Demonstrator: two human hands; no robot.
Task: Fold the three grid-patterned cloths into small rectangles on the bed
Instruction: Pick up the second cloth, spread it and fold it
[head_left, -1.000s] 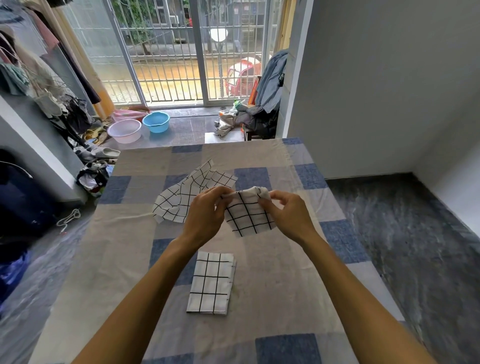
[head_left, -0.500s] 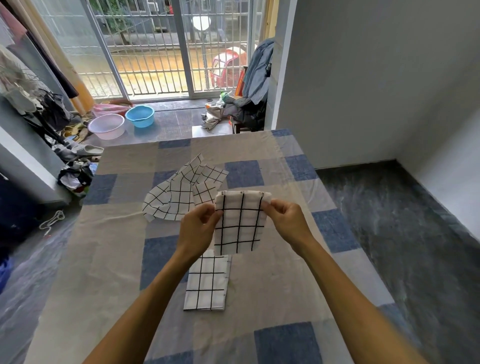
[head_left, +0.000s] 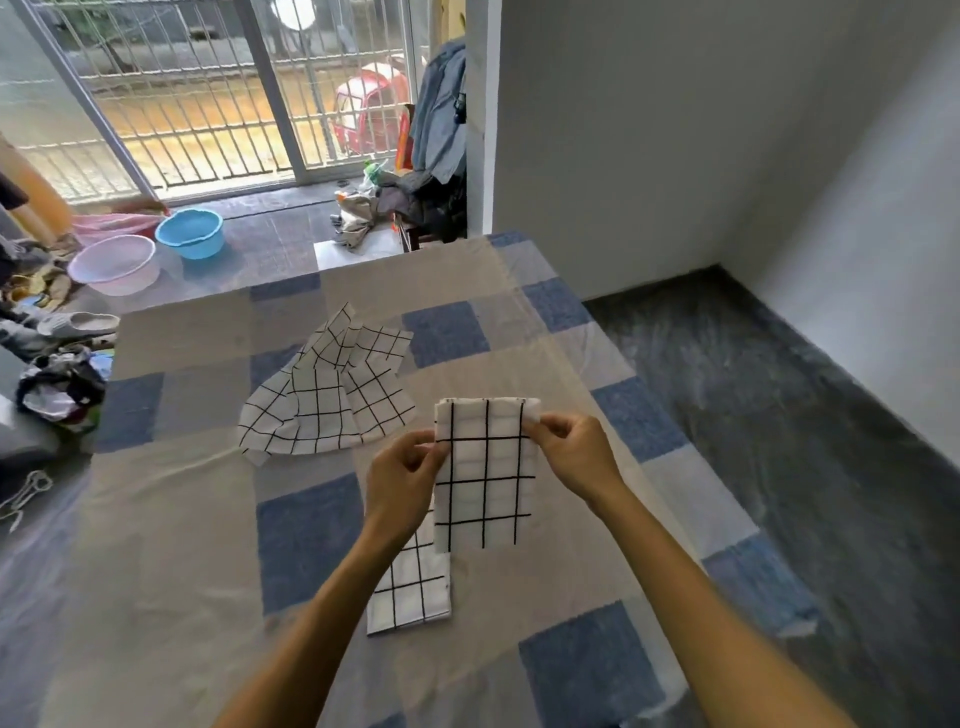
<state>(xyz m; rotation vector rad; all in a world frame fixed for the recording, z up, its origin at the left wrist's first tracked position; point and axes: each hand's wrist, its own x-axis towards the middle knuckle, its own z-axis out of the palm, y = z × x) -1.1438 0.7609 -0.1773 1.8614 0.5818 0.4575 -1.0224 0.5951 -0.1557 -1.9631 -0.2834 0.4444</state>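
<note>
We are now holding the second cloth (head_left: 485, 473) flat and hanging, no longer bunched, left hand (head_left: 402, 480) and right hand (head_left: 574, 457) pinching its sides, with the folded cloth (head_left: 410, 592) at 6 o'clock and the loose cloth (head_left: 327, 400) at 11 o'clock awaiting folding.

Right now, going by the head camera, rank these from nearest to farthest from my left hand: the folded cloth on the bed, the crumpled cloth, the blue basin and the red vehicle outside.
Measured from the left hand:
1. Folded cloth, just below the hand, partly under it.
2. Crumpled cloth, farther up the bed, to the left.
3. Blue basin, on the floor beyond the bed's far left corner.
4. Red vehicle, outside behind the window bars.
</note>
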